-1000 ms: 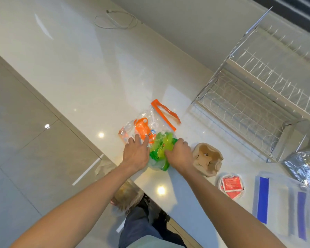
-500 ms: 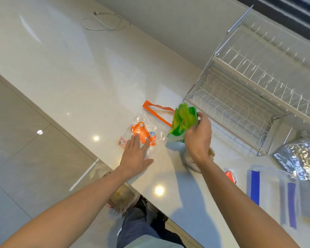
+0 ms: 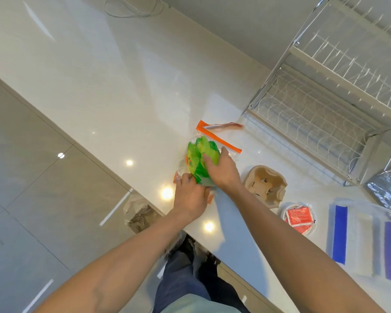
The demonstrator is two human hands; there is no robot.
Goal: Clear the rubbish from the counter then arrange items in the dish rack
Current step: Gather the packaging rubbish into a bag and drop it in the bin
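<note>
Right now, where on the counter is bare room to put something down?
Free: the wide stretch between the white cable and the green wrapper. Crowded: from the cardboard cup holder to the sauce-packet dish and blue-striped bags.

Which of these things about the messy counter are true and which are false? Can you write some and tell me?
1. The right hand is on the green wrapper. True.
2. The dish rack is full of plates. False: no plates show in it.
3. The cardboard cup holder sits to the right of both hands. True.
4. The left hand is holding the white cable. False: the cable lies far off at the back of the counter; the left hand is at the clear bag with orange strips.
5. The red packet lies inside the dish rack. False: it lies on the counter, near the cup holder.
</note>
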